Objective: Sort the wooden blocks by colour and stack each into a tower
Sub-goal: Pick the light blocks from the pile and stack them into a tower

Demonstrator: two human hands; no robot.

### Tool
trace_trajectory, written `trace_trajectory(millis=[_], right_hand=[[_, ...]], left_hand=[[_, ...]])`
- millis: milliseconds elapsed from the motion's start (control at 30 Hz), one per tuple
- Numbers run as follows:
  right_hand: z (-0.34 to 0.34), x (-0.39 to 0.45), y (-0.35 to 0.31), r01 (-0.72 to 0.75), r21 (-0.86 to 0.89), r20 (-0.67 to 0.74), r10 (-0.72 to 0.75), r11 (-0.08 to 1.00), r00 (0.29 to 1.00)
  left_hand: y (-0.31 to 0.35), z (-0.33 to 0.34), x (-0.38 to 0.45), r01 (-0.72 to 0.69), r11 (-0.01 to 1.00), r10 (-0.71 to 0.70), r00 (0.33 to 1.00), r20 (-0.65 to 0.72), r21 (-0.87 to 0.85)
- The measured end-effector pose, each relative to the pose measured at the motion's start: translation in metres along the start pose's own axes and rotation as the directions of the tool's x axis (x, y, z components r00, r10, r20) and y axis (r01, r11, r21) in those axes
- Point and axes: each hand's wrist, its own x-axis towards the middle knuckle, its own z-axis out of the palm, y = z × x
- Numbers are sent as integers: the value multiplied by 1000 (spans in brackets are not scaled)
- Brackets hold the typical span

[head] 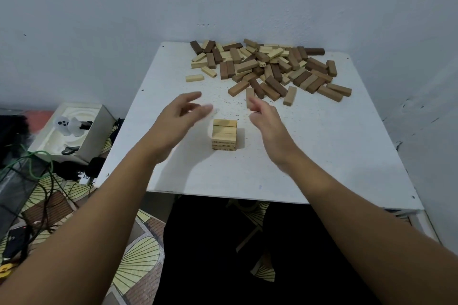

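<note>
Both hands, left (179, 116) and right (266, 119), loose-fingered and empty, flank pale tower (224, 134); pile (270, 68) beyond.

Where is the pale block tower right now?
In the head view the pale block tower stands on the white table near its centre, between the left hand and right hand, nearer than the mixed block pile.

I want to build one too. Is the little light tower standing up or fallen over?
Standing up. The light tower sits straight on the white table, layers level, neither hand touching it.
</note>
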Motion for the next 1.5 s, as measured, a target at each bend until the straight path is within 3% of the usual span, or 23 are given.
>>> trace_trajectory(millis=[100, 233, 367, 600, 1500], right_hand=[[23, -8, 3, -96, 349, -81, 132, 932, 988], [48, -15, -2, -113, 498, -112, 193, 860, 975], [57, -13, -9, -75, 522, -100, 148, 850, 984], [66, -14, -7, -94, 551, -48, 145, 829, 988], [70, -31, -39, -137, 564, -44, 196, 815, 980]], left_hand=[[-6, 26, -1, 82, 956, -120, 986, -119, -281], [-8, 58, -10, 124, 900, -197, 971, -137, -418], [-4, 68, -12, 78, 867, -188, 966, -179, -492], [-11, 73, -14, 100, 841, -188, 976, -113, -531], [-13, 87, -22, 88, 849, -177, 977, -123, -521]])
